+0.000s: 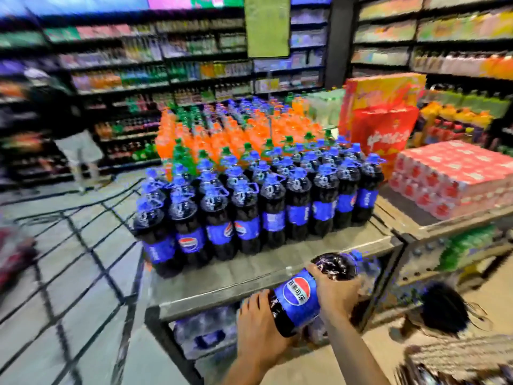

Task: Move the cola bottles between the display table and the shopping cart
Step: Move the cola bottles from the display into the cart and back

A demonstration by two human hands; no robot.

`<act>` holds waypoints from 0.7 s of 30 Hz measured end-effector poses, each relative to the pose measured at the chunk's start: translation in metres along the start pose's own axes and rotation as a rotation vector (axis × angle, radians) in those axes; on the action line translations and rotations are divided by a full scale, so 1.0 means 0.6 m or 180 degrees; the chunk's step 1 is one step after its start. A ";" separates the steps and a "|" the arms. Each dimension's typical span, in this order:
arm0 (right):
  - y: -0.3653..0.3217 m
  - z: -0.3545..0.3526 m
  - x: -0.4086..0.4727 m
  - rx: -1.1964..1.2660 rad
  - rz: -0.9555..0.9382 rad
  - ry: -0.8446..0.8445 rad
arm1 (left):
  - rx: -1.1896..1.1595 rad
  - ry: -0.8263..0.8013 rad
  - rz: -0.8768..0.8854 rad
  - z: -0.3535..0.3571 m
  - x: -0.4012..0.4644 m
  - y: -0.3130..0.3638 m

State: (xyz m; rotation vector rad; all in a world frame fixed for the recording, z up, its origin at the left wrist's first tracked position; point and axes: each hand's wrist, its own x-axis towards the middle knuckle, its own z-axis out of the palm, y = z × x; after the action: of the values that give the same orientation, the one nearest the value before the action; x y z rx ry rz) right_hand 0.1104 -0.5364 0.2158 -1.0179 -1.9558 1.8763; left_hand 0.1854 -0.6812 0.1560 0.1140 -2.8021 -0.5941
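Observation:
I hold one large cola bottle [301, 294] with a blue label tilted on its side, cap pointing up and right, just off the front edge of the grey display table [249, 276]. My left hand [256, 326] cups its base from below. My right hand [337, 291] wraps over its upper part near the shoulder. On the table stand several rows of upright cola bottles [249, 207] with blue caps. The black wire shopping cart [72, 262] lies to the left, its mesh blurred.
Orange and green soda bottles [227, 134] fill the table's back. Shrink-wrapped bottle packs [205, 332] sit on the shelf under the table. A pack of red cans [455, 176] rests on a neighbouring table at right, red boxes [383, 112] behind. A person [72, 129] stands far left.

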 end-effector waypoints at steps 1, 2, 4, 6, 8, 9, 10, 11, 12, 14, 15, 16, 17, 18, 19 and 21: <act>-0.002 0.022 -0.021 -0.0076 -0.0044 -0.0080 | 0.0029 0.0007 -0.0111 -0.010 -0.004 -0.026; -0.002 0.043 -0.039 -0.0109 -0.0085 -0.0189 | 0.0052 0.0054 -0.0209 -0.016 -0.009 -0.053; 0.002 0.083 -0.067 -0.0195 -0.0162 -0.0387 | 0.0035 0.0078 -0.0401 -0.027 -0.017 -0.093; 0.001 0.122 -0.094 -0.0252 -0.0242 -0.0617 | -0.0033 0.0150 -0.0629 -0.037 -0.023 -0.126; 0.003 0.164 -0.112 -0.0240 -0.0382 -0.0827 | -0.0034 0.0198 -0.0902 -0.051 -0.023 -0.149; 0.003 0.182 -0.121 -0.0269 -0.0444 -0.0916 | -0.0010 0.0175 -0.1050 -0.058 -0.021 -0.156; 0.001 0.201 -0.131 -0.0290 -0.0501 -0.1018 | 0.0021 0.0229 -0.1177 -0.062 -0.019 -0.168; 0.002 0.219 -0.140 -0.0299 -0.0537 -0.1122 | 0.0030 0.0318 -0.1287 -0.064 -0.019 -0.179; 0.003 0.238 -0.148 -0.0280 -0.0579 -0.1220 | 0.0030 0.0448 -0.1374 -0.070 -0.017 -0.189; -0.001 0.268 -0.166 -0.0266 -0.0629 -0.1373 | 0.0074 0.0617 -0.1583 -0.083 -0.012 -0.203; -0.003 0.283 -0.175 -0.0282 -0.0674 -0.1441 | 0.0085 0.0624 -0.1628 -0.090 -0.010 -0.208; -0.003 0.296 -0.183 -0.0315 -0.0727 -0.1497 | 0.0095 0.0640 -0.1635 -0.095 -0.010 -0.215; -0.005 0.309 -0.193 -0.0330 -0.0780 -0.1565 | 0.0043 0.0632 -0.1709 -0.101 -0.009 -0.221; -0.006 0.321 -0.202 -0.0339 -0.0815 -0.1633 | -0.0030 0.0659 -0.1833 -0.106 -0.007 -0.226; -0.008 0.333 -0.212 -0.0351 -0.0848 -0.1699 | -0.0093 0.0717 -0.1939 -0.110 -0.004 -0.232; -0.013 0.357 -0.234 -0.0387 -0.0960 -0.1817 | -0.0176 0.0932 -0.2013 -0.110 0.001 -0.257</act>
State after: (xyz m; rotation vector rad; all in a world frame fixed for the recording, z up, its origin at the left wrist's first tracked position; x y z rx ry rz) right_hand 0.0782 -0.7902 0.2323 -0.1823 -2.3804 2.0334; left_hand 0.2064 -0.8474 0.1510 1.0112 -2.4317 -0.7134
